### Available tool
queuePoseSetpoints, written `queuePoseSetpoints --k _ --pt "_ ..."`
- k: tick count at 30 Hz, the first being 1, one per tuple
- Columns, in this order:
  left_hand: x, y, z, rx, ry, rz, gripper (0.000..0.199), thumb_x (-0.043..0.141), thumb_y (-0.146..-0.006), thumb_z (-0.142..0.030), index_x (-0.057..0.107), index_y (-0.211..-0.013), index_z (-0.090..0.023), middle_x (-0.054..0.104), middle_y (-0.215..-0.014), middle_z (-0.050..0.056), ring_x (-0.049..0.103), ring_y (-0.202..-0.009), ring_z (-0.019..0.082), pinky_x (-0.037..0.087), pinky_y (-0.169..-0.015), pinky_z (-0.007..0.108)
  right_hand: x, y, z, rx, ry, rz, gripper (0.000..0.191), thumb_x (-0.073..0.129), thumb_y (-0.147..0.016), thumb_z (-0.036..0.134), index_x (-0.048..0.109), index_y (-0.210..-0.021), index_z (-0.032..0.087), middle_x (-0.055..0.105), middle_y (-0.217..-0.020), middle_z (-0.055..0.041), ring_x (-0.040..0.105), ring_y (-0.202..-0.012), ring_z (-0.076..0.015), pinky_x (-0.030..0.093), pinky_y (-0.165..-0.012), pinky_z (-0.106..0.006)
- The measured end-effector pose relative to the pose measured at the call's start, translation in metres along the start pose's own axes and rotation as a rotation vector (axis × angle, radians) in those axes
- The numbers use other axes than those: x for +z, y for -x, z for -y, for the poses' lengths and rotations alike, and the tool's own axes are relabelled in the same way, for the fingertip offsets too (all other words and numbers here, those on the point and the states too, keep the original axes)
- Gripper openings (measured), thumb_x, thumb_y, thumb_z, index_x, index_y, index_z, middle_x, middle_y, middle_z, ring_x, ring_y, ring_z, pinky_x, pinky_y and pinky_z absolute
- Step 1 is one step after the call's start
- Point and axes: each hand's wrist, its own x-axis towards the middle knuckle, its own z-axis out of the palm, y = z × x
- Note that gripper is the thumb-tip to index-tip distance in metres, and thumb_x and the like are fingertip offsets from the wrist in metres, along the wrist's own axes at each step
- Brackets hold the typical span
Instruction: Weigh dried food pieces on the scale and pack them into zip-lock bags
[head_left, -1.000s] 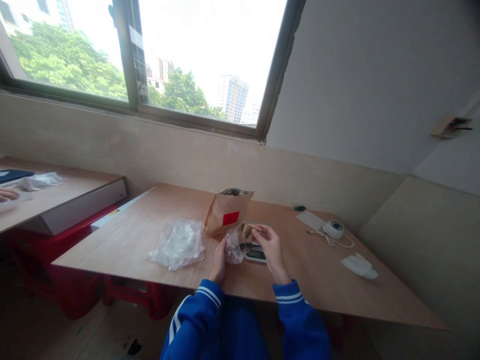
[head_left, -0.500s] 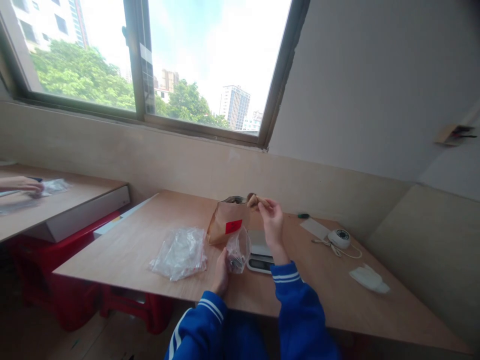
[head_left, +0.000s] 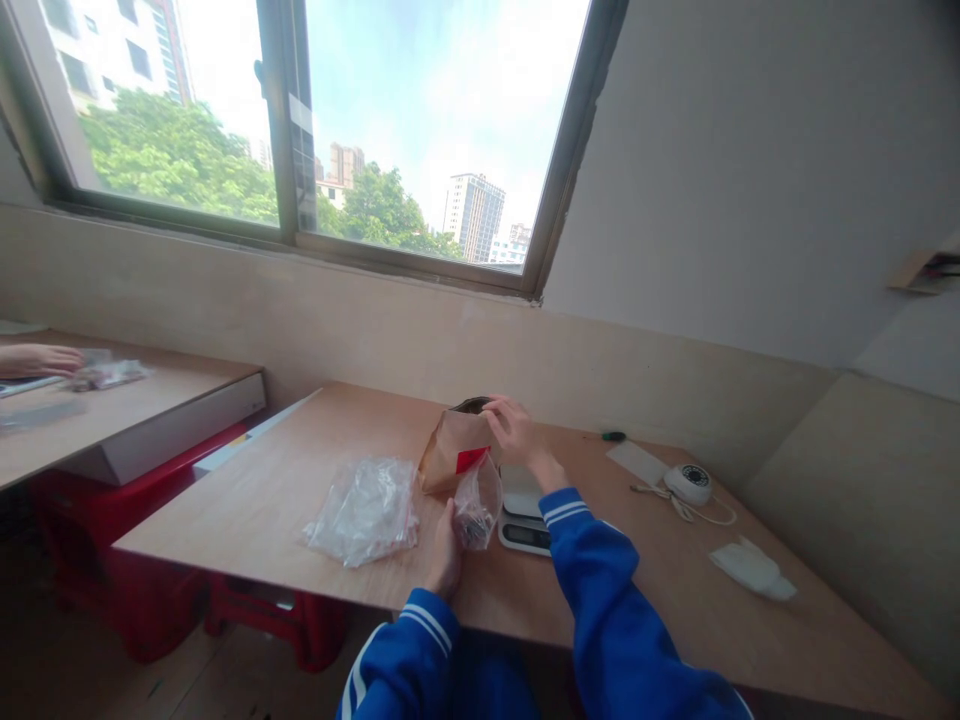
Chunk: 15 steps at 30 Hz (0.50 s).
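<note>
My left hand point(head_left: 445, 558) is closed around the side of a small clear plastic bag point(head_left: 478, 508), held upright with its mouth spread. Dark small items lie at its bottom, too small to name. Just behind it stands a brown paper bag point(head_left: 448, 445) with a red label point(head_left: 472, 460), its top open and dark inside. My right hand point(head_left: 516, 432) has its fingers closed at the right side of that bag's rim; the fingertips are partly hidden. Under my right wrist is a white digital scale point(head_left: 526, 537), touched by nothing I can make out.
Flat clear plastic bags point(head_left: 364, 512) lie in a pile to the left. On the right are a white dome camera point(head_left: 688, 484) with its cable, a white card point(head_left: 636, 463), a green-handled tool point(head_left: 613, 436) and crumpled white material point(head_left: 752, 570). Another person's hand point(head_left: 41, 360) is at the left table.
My right hand has moved left and slightly down onto the paper bag's rim; the crumpled brown piece at its fingers no longer shows. My left hand still holds the plastic bag.
</note>
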Motion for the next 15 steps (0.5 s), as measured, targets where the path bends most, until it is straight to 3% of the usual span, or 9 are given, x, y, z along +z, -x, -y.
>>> queuePoseSetpoints --k 4,8,13,15 --pt "0.004 0.004 -0.003 -0.017 0.013 -0.024 0.049 0.065 -0.069 -0.055 0.068 -0.090 -0.011 0.072 -0.076 0.011 0.067 -0.084 0.027 0.047 -0.084 0.038 0.001 0.003 -0.006 0.049 0.168 0.027 0.043 0.031 -0.095 0.040 0.069 -0.093 0.019 0.059 -0.121 -0.0123 0.049 -0.117 -0.0252 0.036 -0.102 -0.044" --pt "0.008 0.009 -0.006 -0.012 0.016 -0.007 0.047 0.064 -0.070 -0.052 0.068 -0.089 -0.010 0.072 -0.075 0.011 0.066 -0.089 0.029 0.047 -0.084 0.039 0.001 0.002 -0.007 0.083 0.198 -0.020 0.044 0.030 -0.095 0.037 0.068 -0.094 0.016 0.059 -0.119 -0.0147 0.051 -0.114 -0.0265 0.037 -0.101 -0.045" --pt "0.007 0.011 -0.010 -0.009 0.058 0.022 0.045 0.060 -0.072 -0.048 0.067 -0.096 -0.010 0.072 -0.088 0.013 0.065 -0.093 0.029 0.047 -0.085 0.039 -0.011 0.015 0.012 0.183 0.011 -0.285 0.034 0.035 -0.092 0.034 0.065 -0.089 0.019 0.061 -0.104 -0.0116 0.055 -0.102 -0.0230 0.043 -0.092 -0.040" --pt "0.005 0.012 -0.011 -0.027 0.057 0.048 0.047 0.058 -0.071 -0.046 0.066 -0.100 -0.009 0.072 -0.090 0.014 0.065 -0.093 0.030 0.047 -0.084 0.040 -0.015 0.032 0.021 0.277 -0.161 -0.289 0.030 0.036 -0.091 0.033 0.063 -0.089 0.019 0.063 -0.091 -0.0079 0.059 -0.087 -0.0201 0.048 -0.081 -0.036"
